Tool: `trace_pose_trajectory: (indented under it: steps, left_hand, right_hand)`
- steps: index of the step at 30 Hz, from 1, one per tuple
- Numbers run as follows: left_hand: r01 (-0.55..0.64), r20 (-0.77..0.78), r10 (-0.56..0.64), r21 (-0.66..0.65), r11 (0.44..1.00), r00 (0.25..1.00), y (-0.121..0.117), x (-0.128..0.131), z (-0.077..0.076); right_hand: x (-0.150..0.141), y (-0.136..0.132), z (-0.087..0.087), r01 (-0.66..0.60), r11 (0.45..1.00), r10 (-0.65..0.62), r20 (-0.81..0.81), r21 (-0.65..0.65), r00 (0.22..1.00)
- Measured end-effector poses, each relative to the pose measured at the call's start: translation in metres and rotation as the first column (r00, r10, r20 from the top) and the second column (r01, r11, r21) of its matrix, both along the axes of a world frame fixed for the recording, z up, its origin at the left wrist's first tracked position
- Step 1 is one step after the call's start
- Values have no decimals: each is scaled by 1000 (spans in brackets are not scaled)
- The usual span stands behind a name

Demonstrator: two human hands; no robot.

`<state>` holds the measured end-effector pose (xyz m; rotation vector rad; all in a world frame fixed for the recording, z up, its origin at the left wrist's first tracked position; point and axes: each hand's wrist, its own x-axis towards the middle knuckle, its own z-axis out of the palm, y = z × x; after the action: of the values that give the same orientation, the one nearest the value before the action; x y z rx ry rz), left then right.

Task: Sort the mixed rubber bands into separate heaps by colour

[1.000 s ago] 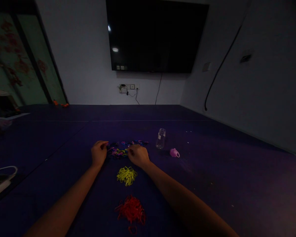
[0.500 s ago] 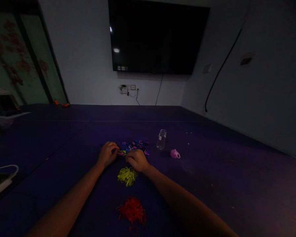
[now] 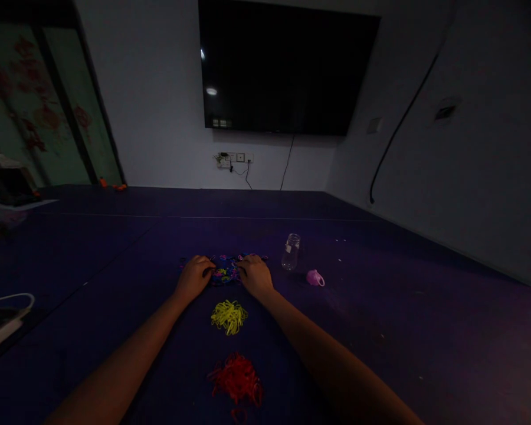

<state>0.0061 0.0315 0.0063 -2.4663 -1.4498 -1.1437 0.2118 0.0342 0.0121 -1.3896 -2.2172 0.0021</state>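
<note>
- Yellow bands in a small heap of one colour, just this side of the mixed bands, maybe to stop colours getting muddled
- Red bands in another heap, closer still, likely kept apart for the same reason
- Left hand at the left edge of the mixed bands, fingers bent, thumb near them with a little gap; too dark to tell about any band in the grip
- Right hand at the right edge, fingers curled down and partly closed; cannot tell about a band there either
- Both palms low, perhaps to reach such tiny loops easily
- Mixed bands, blue, pink and a bit of yellow, loosely spread between the hands, with some loops past the fingers
- Clear jar upright on the purple top, right of the right hand, near a pink thing with a ring, maybe off to the side for more room
</note>
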Motion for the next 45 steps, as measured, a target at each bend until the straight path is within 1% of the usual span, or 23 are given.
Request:
trace_pose_trajectory:
  steps: [6, 11, 17, 20, 23, 27, 31, 38, 43, 45]
  left_hand:
    - [-45, 63, 44, 5, 999, 997, 2, -2, -2]
    - [-22, 104, 23, -17, 1000, 994, 3, -2, -3]
    - [-18, 151, 17, 8, 1000, 988, 5, -3, -5]
    - [-15, 163, 12, 19, 1000, 987, 6, -3, -6]
    - [-15, 174, 9, 33, 999, 985, 7, -3, -7]
    - [-6, 174, -1, 41, 999, 985, 7, -2, -8]
    - [2, 160, -8, 36, 999, 987, 6, -2, -7]
    - [-1, 142, -3, 28, 1000, 990, 5, -1, -5]
    - [1, 134, -2, 5, 1000, 991, 4, -1, -5]
    - [5, 128, -5, -3, 1000, 992, 4, -1, -4]
  right_hand:
    - [0, -1, 1, -27, 1000, 27, 39, -16, 999]
    - [0, -2, 1, -37, 999, 39, 78, -21, 996]
    - [0, 1, 0, -58, 998, 60, 126, -23, 990]
    - [1, 1, 1, -52, 998, 55, 127, -26, 990]
    - [1, 0, 3, -38, 999, 39, 89, -17, 995]
    - [1, -1, 3, -31, 1000, 30, 16, 7, 999]
    - [0, -2, 3, -55, 998, 56, -16, 19, 998]
    - [-1, -3, 2, -61, 998, 60, 14, 30, 998]
    - [-1, -1, 0, -135, 990, 134, 32, 44, 990]
    - [0, 0, -1, -146, 989, 144, 48, 40, 988]
